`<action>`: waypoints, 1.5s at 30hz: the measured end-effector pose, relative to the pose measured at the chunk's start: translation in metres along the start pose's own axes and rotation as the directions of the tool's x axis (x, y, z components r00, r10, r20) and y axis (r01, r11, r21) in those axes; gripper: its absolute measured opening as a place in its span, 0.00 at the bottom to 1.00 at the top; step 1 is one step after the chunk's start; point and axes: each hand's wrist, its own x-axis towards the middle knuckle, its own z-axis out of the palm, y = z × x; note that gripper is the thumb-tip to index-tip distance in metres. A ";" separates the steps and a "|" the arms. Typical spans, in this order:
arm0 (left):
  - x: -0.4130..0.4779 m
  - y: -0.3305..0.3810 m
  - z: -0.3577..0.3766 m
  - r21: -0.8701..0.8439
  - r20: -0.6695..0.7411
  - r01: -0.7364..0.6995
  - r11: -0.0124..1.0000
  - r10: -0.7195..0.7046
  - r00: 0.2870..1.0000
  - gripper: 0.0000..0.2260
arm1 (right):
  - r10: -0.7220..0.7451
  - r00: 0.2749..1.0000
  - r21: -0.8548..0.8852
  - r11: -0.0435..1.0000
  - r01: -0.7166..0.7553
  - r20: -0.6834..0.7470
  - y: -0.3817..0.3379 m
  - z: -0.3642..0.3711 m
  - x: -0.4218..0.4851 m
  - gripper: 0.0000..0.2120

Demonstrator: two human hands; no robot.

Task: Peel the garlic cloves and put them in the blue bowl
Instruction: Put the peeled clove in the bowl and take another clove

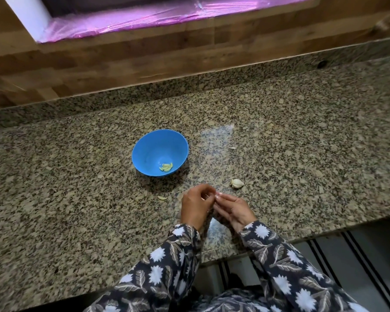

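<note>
As left hand (197, 206) and right hand (234, 210) pinched one small pale garlic clove (212, 195), squeezing hard could shoot it loose.

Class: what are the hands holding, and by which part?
Left hand and right hand pinch something small and pale between fingertips, probably a garlic clove; which part is hidden.

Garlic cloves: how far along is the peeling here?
Done: a few peeled cloves lie in the blue bowl. In hand: the left hand and right hand meet fingertip to fingertip above the counter, probably working a clove, though it is too small to see. Left: an unpeeled piece of garlic and a loose clove lie on the counter.
</note>
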 end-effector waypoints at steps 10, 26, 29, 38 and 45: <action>0.093 0.048 0.026 -0.066 0.215 0.016 0.998 -0.001 0.977 0.13 | -0.170 0.962 0.179 0.961 0.209 -0.211 -0.063 -0.039 0.008 0.08; 0.088 0.003 0.030 0.489 0.314 -0.556 0.671 0.459 0.831 0.08 | -0.149 0.967 0.141 0.974 0.180 -0.206 -0.084 -0.045 0.020 0.07; 0.042 -0.015 0.013 0.512 0.231 -0.476 0.716 0.418 0.878 0.08 | -0.123 0.980 0.145 0.979 0.146 -0.154 -0.074 -0.029 0.017 0.06; -0.050 -0.074 -0.050 0.130 -0.442 0.291 0.948 -0.207 0.873 0.16 | 0.012 1.000 -0.067 0.998 -0.013 -0.019 -0.017 -0.003 -0.001 0.06; -0.066 -0.066 -0.021 0.319 -0.290 0.187 0.929 -0.092 0.953 0.17 | 0.015 0.998 -0.082 0.996 -0.020 -0.061 0.002 -0.002 -0.013 0.06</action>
